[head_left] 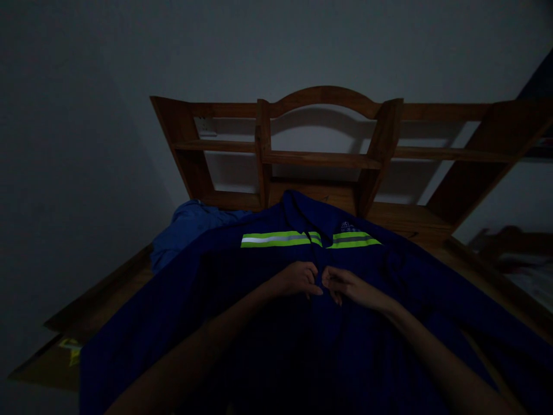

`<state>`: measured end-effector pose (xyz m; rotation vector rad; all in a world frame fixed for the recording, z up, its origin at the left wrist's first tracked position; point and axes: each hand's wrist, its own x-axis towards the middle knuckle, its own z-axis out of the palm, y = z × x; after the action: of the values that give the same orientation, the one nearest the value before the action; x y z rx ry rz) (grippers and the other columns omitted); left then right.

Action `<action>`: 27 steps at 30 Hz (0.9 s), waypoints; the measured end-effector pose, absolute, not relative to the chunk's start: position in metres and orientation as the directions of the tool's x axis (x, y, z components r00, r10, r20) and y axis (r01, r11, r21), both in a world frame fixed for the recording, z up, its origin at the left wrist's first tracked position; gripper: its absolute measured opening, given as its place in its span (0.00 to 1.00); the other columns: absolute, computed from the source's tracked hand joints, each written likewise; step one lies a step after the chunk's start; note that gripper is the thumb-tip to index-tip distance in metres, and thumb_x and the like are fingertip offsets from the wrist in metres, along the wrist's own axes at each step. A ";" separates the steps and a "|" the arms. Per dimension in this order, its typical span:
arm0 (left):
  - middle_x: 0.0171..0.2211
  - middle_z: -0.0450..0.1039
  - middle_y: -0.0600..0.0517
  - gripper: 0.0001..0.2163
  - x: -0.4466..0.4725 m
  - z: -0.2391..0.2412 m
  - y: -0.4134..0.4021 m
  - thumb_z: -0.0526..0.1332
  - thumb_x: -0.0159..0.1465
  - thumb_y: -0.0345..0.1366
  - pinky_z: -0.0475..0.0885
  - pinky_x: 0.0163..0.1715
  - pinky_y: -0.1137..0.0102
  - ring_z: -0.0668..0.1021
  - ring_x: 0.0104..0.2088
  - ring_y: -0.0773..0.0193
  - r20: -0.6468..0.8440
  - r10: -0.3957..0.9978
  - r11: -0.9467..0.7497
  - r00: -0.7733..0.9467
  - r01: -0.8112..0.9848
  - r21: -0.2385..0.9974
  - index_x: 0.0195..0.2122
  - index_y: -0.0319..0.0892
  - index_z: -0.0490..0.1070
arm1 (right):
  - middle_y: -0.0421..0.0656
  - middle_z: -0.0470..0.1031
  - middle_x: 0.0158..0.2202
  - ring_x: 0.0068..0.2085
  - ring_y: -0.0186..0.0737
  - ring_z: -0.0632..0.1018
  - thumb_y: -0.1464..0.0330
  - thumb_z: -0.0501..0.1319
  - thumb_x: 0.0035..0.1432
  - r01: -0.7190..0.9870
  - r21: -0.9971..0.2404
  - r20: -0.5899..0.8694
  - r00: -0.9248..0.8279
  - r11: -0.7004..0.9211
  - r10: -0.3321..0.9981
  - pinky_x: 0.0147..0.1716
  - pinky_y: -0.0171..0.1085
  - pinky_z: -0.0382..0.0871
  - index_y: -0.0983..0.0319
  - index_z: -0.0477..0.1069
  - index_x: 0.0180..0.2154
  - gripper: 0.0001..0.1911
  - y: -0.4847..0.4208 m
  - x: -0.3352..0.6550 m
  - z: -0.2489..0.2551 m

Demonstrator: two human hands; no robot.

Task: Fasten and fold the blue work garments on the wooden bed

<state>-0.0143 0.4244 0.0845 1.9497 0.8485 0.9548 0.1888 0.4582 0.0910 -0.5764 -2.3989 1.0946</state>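
Observation:
A dark blue work jacket (207, 300) with a yellow-green and silver reflective band across the chest lies spread front-up on a wooden surface. My left hand (297, 279) and my right hand (345, 286) meet at the jacket's front opening, just below the band. Both hands have their fingers curled and pinched on the two front edges of the jacket, close together. Whether a button or a zip is between the fingers is too dark to tell.
A wooden shelf unit (322, 155) with an arched top stands behind the jacket against a pale wall. Another blue garment (185, 227) is bunched at the back left. The wooden surface's edge (86, 305) runs along the left. The room is dim.

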 end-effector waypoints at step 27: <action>0.58 0.59 0.48 0.19 -0.013 0.110 0.406 0.54 0.63 0.38 0.56 0.57 0.63 0.62 0.58 0.59 0.837 0.457 -0.684 0.300 0.721 0.114 0.55 0.46 0.62 | 0.37 0.65 0.22 0.22 0.30 0.67 0.57 0.55 0.58 0.210 -0.747 0.232 -0.806 0.630 0.544 0.23 0.30 0.61 0.63 0.62 0.33 0.15 0.443 0.188 0.098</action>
<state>-0.0131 0.4061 0.1098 2.7495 1.2851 1.5963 0.1883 0.4428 0.0981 -0.5948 -2.4130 1.0263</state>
